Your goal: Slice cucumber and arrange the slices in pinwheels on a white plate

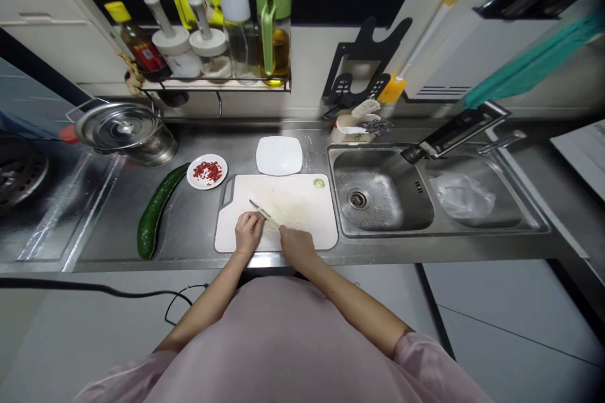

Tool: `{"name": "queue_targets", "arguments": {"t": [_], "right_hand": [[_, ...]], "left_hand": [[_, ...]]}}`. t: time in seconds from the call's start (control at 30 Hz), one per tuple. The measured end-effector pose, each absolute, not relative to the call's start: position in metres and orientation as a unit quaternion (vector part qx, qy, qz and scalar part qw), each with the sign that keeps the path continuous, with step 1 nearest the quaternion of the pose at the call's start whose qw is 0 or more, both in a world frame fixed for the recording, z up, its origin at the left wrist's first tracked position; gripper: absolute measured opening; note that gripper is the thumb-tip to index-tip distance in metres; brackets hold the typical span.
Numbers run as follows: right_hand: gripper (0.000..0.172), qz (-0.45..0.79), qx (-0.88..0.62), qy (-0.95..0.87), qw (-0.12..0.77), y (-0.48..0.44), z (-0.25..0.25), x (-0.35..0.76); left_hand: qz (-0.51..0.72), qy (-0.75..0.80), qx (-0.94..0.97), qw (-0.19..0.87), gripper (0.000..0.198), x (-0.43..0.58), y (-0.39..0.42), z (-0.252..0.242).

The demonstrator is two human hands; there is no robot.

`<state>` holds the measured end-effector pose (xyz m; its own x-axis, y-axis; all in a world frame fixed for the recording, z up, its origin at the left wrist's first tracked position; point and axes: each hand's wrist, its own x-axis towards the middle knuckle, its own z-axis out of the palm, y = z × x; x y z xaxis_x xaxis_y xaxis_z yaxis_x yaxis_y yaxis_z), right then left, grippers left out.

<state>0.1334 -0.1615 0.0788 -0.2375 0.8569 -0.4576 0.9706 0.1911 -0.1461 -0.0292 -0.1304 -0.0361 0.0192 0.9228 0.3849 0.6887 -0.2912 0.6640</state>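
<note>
My right hand (297,247) grips the handle of a small knife (259,208), whose blade points up and left across the white cutting board (314,217). Close to the blade, my left hand (249,232) rests on the board with its fingers curled down. Whatever lies under those fingers is hidden. A pale green piece (319,182), perhaps a vegetable end, sits in the board's upper right corner. Thin wet marks show on the board's middle. Left of the board lies a long green cucumber (158,214).
A small white plate (193,181) holds chopped red bits. Behind the board is a white square dish (278,155). The double sink (385,192) adjoins the right side, and a lidded steel pot (158,148) stands back left. A condiment rack (236,84) hangs above.
</note>
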Motion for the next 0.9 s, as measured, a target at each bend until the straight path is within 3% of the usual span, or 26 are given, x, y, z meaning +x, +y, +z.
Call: {"name": "queue_targets", "arguments": {"t": [0.17,0.33,0.43,0.6,0.73,0.9], "right_hand": [[0.041,-0.184,0.616,0.755,0.129,-0.165,0.079,0.141],[0.049,-0.166,0.640,0.742,0.114,-0.167,0.080,0.157],[0.053,-0.168,0.649,0.733,0.113,-0.166,0.080,0.168],[0.052,-0.172,0.674,0.707,0.130,-0.170,0.082,0.194],[0.046,-0.159,0.708,0.674,0.135,-0.179,0.080,0.222],[0.040,-0.148,0.769,0.611,0.120,-0.186,0.078,0.256]], "left_hand": [[0.410,0.583,0.678,0.178,0.015,-0.027,-0.133,-0.032],[0.468,0.626,0.607,0.140,0.035,-0.026,-0.134,-0.011],[0.405,0.570,0.701,0.137,0.045,-0.028,-0.122,0.011],[0.241,0.452,0.841,0.175,0.034,-0.022,-0.090,0.034],[0.237,0.412,0.852,0.219,0.020,-0.001,-0.075,0.032],[0.287,0.472,0.763,0.335,0.021,0.049,-0.050,0.018]]}}
